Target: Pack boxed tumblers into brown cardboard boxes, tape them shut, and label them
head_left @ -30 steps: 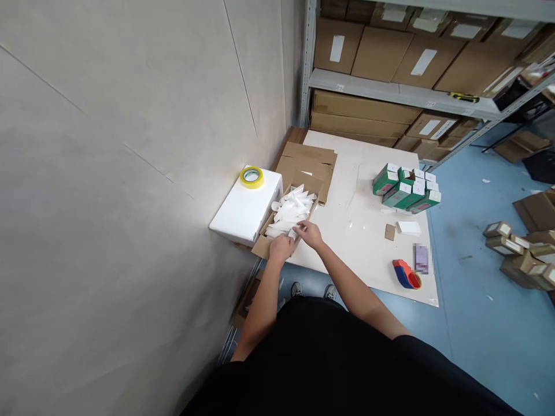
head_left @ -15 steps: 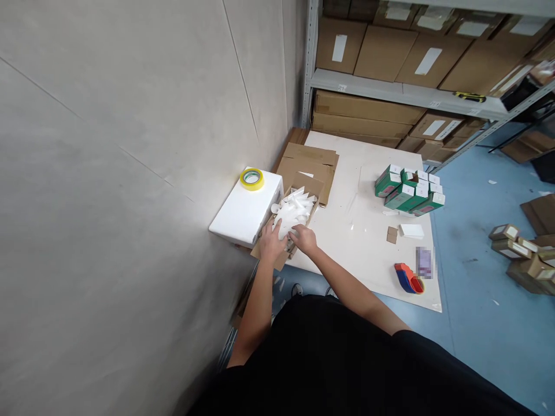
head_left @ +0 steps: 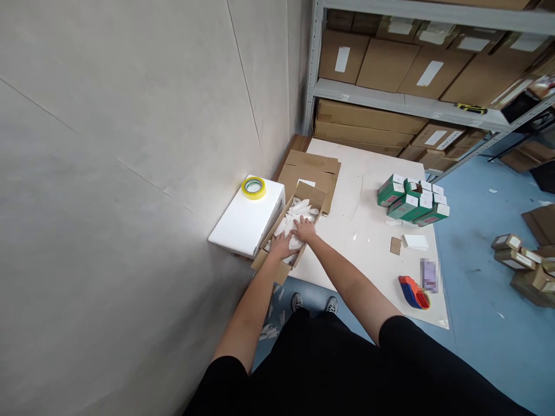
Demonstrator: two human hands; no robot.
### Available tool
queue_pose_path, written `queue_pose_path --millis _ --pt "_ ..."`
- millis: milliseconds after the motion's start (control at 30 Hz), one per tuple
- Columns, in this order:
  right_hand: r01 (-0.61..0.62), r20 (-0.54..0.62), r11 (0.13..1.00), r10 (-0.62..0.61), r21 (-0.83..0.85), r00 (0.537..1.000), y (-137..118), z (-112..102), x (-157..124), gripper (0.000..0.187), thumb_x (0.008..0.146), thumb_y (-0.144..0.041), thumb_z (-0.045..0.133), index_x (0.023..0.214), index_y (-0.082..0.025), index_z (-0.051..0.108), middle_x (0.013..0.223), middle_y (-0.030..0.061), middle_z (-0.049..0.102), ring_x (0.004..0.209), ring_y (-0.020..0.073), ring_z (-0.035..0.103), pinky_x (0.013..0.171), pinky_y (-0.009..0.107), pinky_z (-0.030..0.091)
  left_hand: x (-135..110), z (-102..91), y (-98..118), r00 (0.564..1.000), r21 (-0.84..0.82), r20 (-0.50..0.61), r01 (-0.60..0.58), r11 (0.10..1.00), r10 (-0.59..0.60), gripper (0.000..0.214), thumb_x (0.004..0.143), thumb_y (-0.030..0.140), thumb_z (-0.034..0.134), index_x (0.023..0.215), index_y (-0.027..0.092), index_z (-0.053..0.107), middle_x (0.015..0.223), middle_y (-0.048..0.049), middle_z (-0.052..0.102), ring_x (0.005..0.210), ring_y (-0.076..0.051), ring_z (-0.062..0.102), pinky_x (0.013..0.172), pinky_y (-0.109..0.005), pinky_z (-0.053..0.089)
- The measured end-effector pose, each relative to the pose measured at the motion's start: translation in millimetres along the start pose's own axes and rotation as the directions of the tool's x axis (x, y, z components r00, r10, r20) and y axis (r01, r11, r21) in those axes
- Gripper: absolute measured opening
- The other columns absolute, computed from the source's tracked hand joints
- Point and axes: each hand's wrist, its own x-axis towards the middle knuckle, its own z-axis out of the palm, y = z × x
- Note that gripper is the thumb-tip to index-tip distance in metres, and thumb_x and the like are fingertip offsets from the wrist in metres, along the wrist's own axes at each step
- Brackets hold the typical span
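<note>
An open cardboard box [head_left: 315,195] lies lengthwise at the table's left side, its flaps folded out. White filler pieces [head_left: 286,224], strip-like and loose, fill it. My left hand [head_left: 281,247] presses on the filler at the near end, fingers spread. Farther up the box, my right hand [head_left: 304,229] rests on the filler, also with fingers apart. Both palms face down, and neither hand grips anything that I can make out. What lies under the filler is hidden.
Left of the box, a white foam block [head_left: 243,222] carries a yellow tape roll [head_left: 254,188]. Flattened cardboard [head_left: 310,162] lies behind. Green boxes [head_left: 410,202] and a red-blue tape dispenser [head_left: 414,293] are on the white table [head_left: 347,254]. Shelving [head_left: 359,95] stands beyond; a wall is at left.
Both hands have gone from gathering the filler to pressing flat on it. The filler sits lower in the box. The view has tilted slightly.
</note>
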Motion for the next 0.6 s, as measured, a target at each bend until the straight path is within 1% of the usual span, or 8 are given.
queue_pose_path --millis 67,133,200,267,333,400,500,600 --pt "0.015 0.01 1.0 -0.015 -0.014 1.0 2 5 0 0.059 0.094 -0.053 0.071 0.144 -0.023 0.064 0.168 0.0215 0.04 0.154 0.0449 0.037 0.122 0.071 0.027 -3 -4.0 1 1.0 0.008 -0.015 0.026 1.0 -0.026 0.099 0.088 0.069 0.067 0.167 0.022 0.031 0.164 -0.0255 0.042 0.151 -0.04 0.041 0.123 -0.055 0.027" --pt "0.039 -0.019 0.999 -0.039 0.003 0.999 4 4 -3 0.056 0.096 -0.053 0.067 0.145 -0.025 0.064 0.168 0.0193 0.04 0.155 0.0432 0.037 0.122 0.07 0.028 -7 -11.8 3 0.999 0.002 -0.03 0.04 0.999 -0.04 0.101 0.087 0.066 0.07 0.168 0.024 0.029 0.164 -0.0257 0.042 0.149 -0.042 0.045 0.119 -0.053 0.035" --pt "0.073 -0.093 0.996 -0.068 0.045 0.993 6 0 -9 0.056 0.1 -0.051 0.063 0.149 -0.025 0.061 0.17 0.0172 0.037 0.157 0.0405 0.034 0.125 0.065 0.028 -13 -20.5 5 0.998 -0.01 -0.048 0.041 0.999 -0.042 0.102 0.085 0.066 0.073 0.169 0.027 0.029 0.168 -0.0255 0.034 0.149 -0.045 0.044 0.114 -0.051 0.04" --pt "0.122 -0.182 0.988 -0.103 0.096 0.978 7 -6 -17 0.054 0.103 -0.047 0.057 0.15 -0.02 0.061 0.17 0.0173 0.037 0.159 0.0366 0.03 0.128 0.058 0.027 -20 -28.0 7 0.996 -0.01 -0.079 0.028 1.0 -0.029 0.101 0.082 0.067 0.076 0.167 0.029 0.035 0.172 -0.0233 0.029 0.151 -0.048 0.04 0.113 -0.052 0.041" --pt "0.168 -0.26 0.976 -0.127 0.138 0.957 8 -11 -26 0.051 0.106 -0.044 0.052 0.147 -0.016 0.063 0.168 0.0182 0.04 0.16 0.033 0.03 0.131 0.053 0.025 -27 -33.5 9 0.993 -0.006 -0.118 0.012 1.0 -0.012 0.1 0.08 0.069 0.077 0.165 0.031 0.04 0.171 -0.0204 0.032 0.152 -0.049 0.036 0.115 -0.054 0.04" --pt "0.195 -0.312 0.965 -0.134 0.174 0.941 8 -13 -36 0.049 0.106 -0.043 0.05 0.144 -0.016 0.066 0.166 0.0178 0.043 0.16 0.0319 0.032 0.131 0.052 0.026 -34 -36.9 9 0.986 -0.011 -0.168 -0.005 1.0 0.004 0.097 0.08 0.071 0.076 0.162 0.032 0.045 0.17 -0.0175 0.036 0.151 -0.048 0.038 0.116 -0.054 0.039" --pt "0.234 -0.374 0.951 -0.145 0.204 0.916 6 -13 -53 0.046 0.106 -0.041 0.049 0.14 -0.018 0.068 0.163 0.0166 0.048 0.157 0.0325 0.037 0.129 0.055 0.03 -45 -38.8 8 0.958 -0.015 -0.286 -0.037 0.999 0.032 0.084 0.085 0.071 0.071 0.157 0.032 0.053 0.168 -0.0137 0.041 0.148 -0.043 0.042 0.118 -0.053 0.037" --pt "0.264 -0.445 0.943 -0.151 0.203 0.883 4 -11 -73 0.044 0.104 -0.04 0.051 0.139 -0.019 0.068 0.163 0.0166 0.048 0.156 0.0335 0.037 0.129 0.057 0.031 -58 -36.2 4 0.901 -0.017 -0.422 -0.114 0.993 0.096 0.065 0.093 0.064 0.065 0.149 0.03 0.063 0.161 -0.0119 0.051 0.148 -0.037 0.041 0.121 -0.049 0.034"
